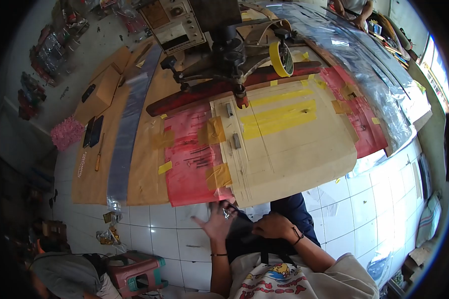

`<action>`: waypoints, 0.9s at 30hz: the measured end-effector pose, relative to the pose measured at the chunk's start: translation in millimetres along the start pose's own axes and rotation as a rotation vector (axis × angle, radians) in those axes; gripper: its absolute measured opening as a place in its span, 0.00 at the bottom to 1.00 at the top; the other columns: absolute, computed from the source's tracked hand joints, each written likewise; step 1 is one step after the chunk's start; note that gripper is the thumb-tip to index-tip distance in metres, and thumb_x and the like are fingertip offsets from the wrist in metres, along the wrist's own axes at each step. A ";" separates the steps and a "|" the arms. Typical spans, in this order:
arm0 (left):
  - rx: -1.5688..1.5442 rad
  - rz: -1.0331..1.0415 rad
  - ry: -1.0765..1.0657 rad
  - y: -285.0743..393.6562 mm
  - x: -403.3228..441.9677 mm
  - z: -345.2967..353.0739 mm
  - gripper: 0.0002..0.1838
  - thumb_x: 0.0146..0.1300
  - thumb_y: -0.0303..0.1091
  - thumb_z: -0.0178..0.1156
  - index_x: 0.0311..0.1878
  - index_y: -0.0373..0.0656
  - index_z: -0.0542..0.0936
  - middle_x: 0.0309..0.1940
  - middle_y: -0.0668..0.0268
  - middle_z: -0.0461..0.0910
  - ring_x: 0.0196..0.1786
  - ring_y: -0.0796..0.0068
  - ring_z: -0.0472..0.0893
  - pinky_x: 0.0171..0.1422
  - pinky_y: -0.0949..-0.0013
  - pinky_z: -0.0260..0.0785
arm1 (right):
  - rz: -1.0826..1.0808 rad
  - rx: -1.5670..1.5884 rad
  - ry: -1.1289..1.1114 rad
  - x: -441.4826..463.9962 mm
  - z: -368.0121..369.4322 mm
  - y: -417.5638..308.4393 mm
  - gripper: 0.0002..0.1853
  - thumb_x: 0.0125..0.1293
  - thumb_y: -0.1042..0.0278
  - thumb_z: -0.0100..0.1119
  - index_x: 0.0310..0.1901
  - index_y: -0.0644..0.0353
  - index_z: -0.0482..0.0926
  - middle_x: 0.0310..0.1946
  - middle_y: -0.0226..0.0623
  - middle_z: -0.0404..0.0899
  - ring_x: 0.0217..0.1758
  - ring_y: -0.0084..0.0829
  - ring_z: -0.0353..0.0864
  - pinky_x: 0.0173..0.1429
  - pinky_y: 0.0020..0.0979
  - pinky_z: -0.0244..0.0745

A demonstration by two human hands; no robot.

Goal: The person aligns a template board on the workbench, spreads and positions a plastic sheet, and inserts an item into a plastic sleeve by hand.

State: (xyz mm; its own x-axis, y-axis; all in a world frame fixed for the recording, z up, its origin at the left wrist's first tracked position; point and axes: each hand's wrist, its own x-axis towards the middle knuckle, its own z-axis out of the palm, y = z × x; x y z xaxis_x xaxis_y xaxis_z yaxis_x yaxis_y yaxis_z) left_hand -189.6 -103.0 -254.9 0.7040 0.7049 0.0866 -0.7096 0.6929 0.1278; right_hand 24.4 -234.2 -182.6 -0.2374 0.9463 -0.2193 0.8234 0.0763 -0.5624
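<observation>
My left hand (217, 223) is turned palm up just below the table's near edge, thumb spread outward. Small silvery pieces (227, 214) lie against its fingers; their exact kind is too small to tell. My right hand (274, 227) is in front of my body over my dark trousers, back of the hand up and fingers curled; what they may hold is hidden. Above both hands, a tan paper sheet (304, 144) with yellow tape and a red strip (189, 154) reach the table edge. Two small grey metal blocks (236, 141) rest on the sheet.
A machine with a clamp frame (234, 65) and yellow tape roll (281, 59) stands over the table. A screwdriver (99, 153), a dark phone-like slab (96, 131) and a cardboard box (102, 92) lie left. Another person's hands (359, 22) work far right; someone (67, 274) is by a stool (137, 274).
</observation>
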 end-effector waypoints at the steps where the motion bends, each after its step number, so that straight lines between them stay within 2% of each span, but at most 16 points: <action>1: 0.044 0.079 0.016 11.6 -9.3 0.4 0.66 0.49 0.92 0.38 0.78 0.46 0.60 0.76 0.55 0.63 0.72 0.44 0.65 0.74 0.37 0.54 | 0.005 0.002 0.002 -1.3 -1.1 -0.2 0.16 0.70 0.47 0.54 0.39 0.48 0.87 0.31 0.41 0.87 0.37 0.45 0.87 0.46 0.45 0.81; 2: 0.090 0.161 0.031 22.1 -16.2 1.0 0.67 0.46 0.93 0.39 0.79 0.47 0.60 0.77 0.56 0.61 0.73 0.45 0.64 0.75 0.36 0.52 | 0.006 0.003 0.003 -2.3 -1.8 -0.4 0.17 0.70 0.48 0.53 0.39 0.50 0.86 0.30 0.42 0.86 0.38 0.46 0.88 0.46 0.46 0.81; 5: 0.285 0.445 0.183 46.6 -29.9 26.8 0.67 0.46 0.93 0.40 0.78 0.48 0.60 0.78 0.51 0.59 0.78 0.46 0.57 0.77 0.31 0.46 | 0.003 0.052 0.002 -1.8 -3.2 0.7 0.18 0.71 0.48 0.52 0.38 0.51 0.86 0.30 0.45 0.86 0.38 0.47 0.87 0.47 0.47 0.81; 6: -0.006 0.443 0.167 54.9 -35.8 36.2 0.68 0.44 0.94 0.40 0.81 0.51 0.55 0.80 0.50 0.53 0.82 0.49 0.47 0.77 0.28 0.40 | 0.008 0.042 -0.004 -0.9 -4.1 0.9 0.18 0.71 0.48 0.52 0.38 0.51 0.86 0.30 0.45 0.86 0.38 0.47 0.87 0.47 0.47 0.80; 9: 0.506 0.231 0.128 75.0 -55.4 22.5 0.58 0.58 0.85 0.42 0.82 0.52 0.51 0.79 0.50 0.55 0.80 0.49 0.55 0.78 0.33 0.47 | 0.009 0.028 -0.018 1.8 -3.1 0.4 0.18 0.71 0.48 0.52 0.38 0.51 0.85 0.30 0.45 0.86 0.38 0.48 0.87 0.48 0.48 0.80; 12: 0.786 0.006 0.569 63.8 -71.6 11.5 0.47 0.69 0.66 0.54 0.82 0.57 0.47 0.78 0.44 0.55 0.77 0.47 0.62 0.77 0.37 0.56 | -0.016 0.040 0.002 4.8 1.1 2.6 0.18 0.71 0.47 0.52 0.38 0.51 0.85 0.30 0.45 0.86 0.37 0.48 0.87 0.48 0.48 0.80; 15: 0.828 -0.073 0.631 37.6 -75.8 0.3 0.43 0.73 0.37 0.58 0.82 0.53 0.43 0.75 0.41 0.59 0.73 0.46 0.69 0.75 0.46 0.64 | -0.012 0.063 0.030 2.4 4.4 3.6 0.18 0.71 0.47 0.52 0.39 0.50 0.85 0.29 0.45 0.86 0.37 0.47 0.87 0.47 0.48 0.81; 16: 0.766 -0.040 0.607 30.0 -74.3 -2.3 0.42 0.68 0.20 0.58 0.81 0.47 0.49 0.68 0.42 0.69 0.67 0.50 0.76 0.71 0.53 0.71 | 0.007 0.063 0.022 2.3 1.0 1.9 0.18 0.71 0.47 0.53 0.39 0.50 0.85 0.29 0.45 0.86 0.37 0.47 0.87 0.46 0.47 0.81; 17: 0.764 -0.089 0.615 28.8 -74.2 -4.1 0.41 0.67 0.20 0.59 0.80 0.45 0.52 0.64 0.44 0.72 0.64 0.52 0.78 0.69 0.54 0.73 | 0.024 0.059 0.012 2.1 -3.0 0.2 0.17 0.71 0.47 0.53 0.39 0.50 0.85 0.28 0.45 0.85 0.37 0.47 0.87 0.46 0.47 0.81; 19: 0.755 -0.176 0.625 27.7 -70.7 -8.7 0.40 0.64 0.20 0.62 0.78 0.43 0.58 0.55 0.48 0.78 0.56 0.54 0.83 0.65 0.54 0.76 | 0.055 0.101 -0.004 2.4 -13.1 -3.5 0.16 0.70 0.48 0.55 0.45 0.50 0.83 0.30 0.45 0.86 0.37 0.48 0.87 0.46 0.48 0.81; 20: 0.777 -0.171 0.628 23.9 -64.4 6.3 0.33 0.66 0.22 0.61 0.74 0.39 0.65 0.41 0.58 0.82 0.49 0.61 0.86 0.60 0.59 0.79 | 0.070 0.120 -0.012 1.5 -16.3 -3.6 0.16 0.70 0.49 0.56 0.48 0.50 0.82 0.31 0.45 0.86 0.37 0.48 0.87 0.46 0.49 0.81; 23: 0.843 -0.268 0.499 28.6 -47.5 19.0 0.26 0.69 0.24 0.60 0.70 0.37 0.69 0.39 0.61 0.82 0.45 0.66 0.86 0.57 0.61 0.80 | 0.067 0.240 0.257 0.7 -2.9 1.7 0.25 0.68 0.47 0.60 0.60 0.51 0.74 0.35 0.47 0.86 0.39 0.52 0.87 0.50 0.50 0.81; 26: 0.999 -0.237 0.411 18.3 -18.2 34.0 0.17 0.74 0.31 0.58 0.62 0.35 0.73 0.35 0.64 0.80 0.41 0.70 0.85 0.50 0.65 0.82 | -0.027 0.149 0.421 2.8 -8.0 -0.5 0.36 0.66 0.43 0.63 0.68 0.56 0.66 0.37 0.49 0.85 0.43 0.54 0.86 0.53 0.49 0.80; 27: 1.010 -0.205 0.397 11.5 -9.1 40.3 0.15 0.75 0.32 0.57 0.59 0.36 0.74 0.35 0.65 0.80 0.40 0.70 0.85 0.49 0.65 0.82 | -0.049 0.189 0.383 3.0 -12.9 -3.1 0.36 0.65 0.41 0.63 0.67 0.56 0.68 0.37 0.50 0.85 0.44 0.54 0.86 0.54 0.49 0.80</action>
State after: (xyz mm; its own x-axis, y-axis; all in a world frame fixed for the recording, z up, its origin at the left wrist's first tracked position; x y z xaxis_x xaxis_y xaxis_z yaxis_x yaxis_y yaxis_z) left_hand -203.0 -107.5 -214.4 0.6174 0.7148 -0.3285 -0.1020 0.4868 0.8676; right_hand 27.7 -227.6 -171.2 -0.0356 0.9940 0.1030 0.6983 0.0984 -0.7090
